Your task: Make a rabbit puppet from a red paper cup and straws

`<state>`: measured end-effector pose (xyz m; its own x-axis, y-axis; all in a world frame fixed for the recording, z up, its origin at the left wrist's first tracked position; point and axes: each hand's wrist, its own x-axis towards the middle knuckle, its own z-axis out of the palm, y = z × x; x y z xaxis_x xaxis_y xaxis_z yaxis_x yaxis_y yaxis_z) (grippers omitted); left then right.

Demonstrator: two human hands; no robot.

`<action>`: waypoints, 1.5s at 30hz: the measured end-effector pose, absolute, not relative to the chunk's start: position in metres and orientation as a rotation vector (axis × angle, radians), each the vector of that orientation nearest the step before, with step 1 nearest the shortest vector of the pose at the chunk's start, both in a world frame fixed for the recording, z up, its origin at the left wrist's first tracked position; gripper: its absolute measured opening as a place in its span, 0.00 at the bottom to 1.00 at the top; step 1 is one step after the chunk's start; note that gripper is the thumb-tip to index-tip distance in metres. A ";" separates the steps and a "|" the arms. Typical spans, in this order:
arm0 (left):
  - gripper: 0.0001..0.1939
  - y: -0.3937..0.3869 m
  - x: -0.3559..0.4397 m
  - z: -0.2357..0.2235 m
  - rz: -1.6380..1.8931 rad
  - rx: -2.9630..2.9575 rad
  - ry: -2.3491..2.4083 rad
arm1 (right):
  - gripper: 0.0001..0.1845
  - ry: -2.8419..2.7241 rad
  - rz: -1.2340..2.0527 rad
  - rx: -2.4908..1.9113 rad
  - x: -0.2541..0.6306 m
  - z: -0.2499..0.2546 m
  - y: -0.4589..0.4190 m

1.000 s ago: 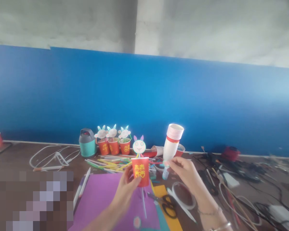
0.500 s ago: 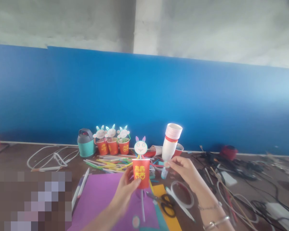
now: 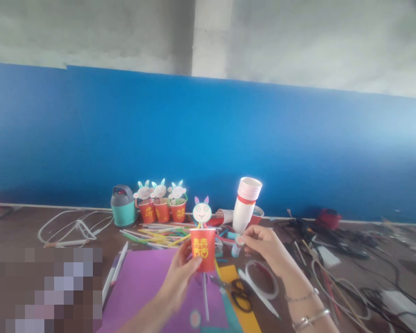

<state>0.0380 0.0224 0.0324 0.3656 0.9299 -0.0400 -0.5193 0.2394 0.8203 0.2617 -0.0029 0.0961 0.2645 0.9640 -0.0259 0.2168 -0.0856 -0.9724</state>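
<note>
My left hand (image 3: 180,270) is wrapped round a red paper cup (image 3: 203,249) with yellow characters, held upright above a purple sheet (image 3: 142,282). A round white bunny face (image 3: 202,213) with purple ears rises over the cup's rim. Below the cup a pale straw (image 3: 205,298) sticks out. To the right, my right hand (image 3: 263,243) pinches a small round paper disc (image 3: 240,240) at the end of a red arm (image 3: 227,239) that reaches out from the cup. Another small disc (image 3: 195,318) lies on the purple sheet.
Several loose straws (image 3: 162,236) lie behind the cup, near three red cups with bunny faces (image 3: 161,210). A tall stack of paper cups (image 3: 246,203) stands behind my right hand. Scissors (image 3: 241,293) rest on yellow paper (image 3: 247,319). Tangled cables (image 3: 353,252) cover the right side.
Almost nothing differs. Both hands keep their places, with the cup and the disc still in them; the view has shifted very slightly.
</note>
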 end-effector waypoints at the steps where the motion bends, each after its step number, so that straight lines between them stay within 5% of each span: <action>1: 0.26 0.022 0.038 0.032 1.076 0.825 0.603 | 0.16 -1.145 0.929 -1.522 0.262 0.095 -0.003; 45: 0.27 0.021 0.040 0.034 1.091 0.789 0.614 | 0.15 -1.160 0.907 -1.553 0.257 0.095 -0.004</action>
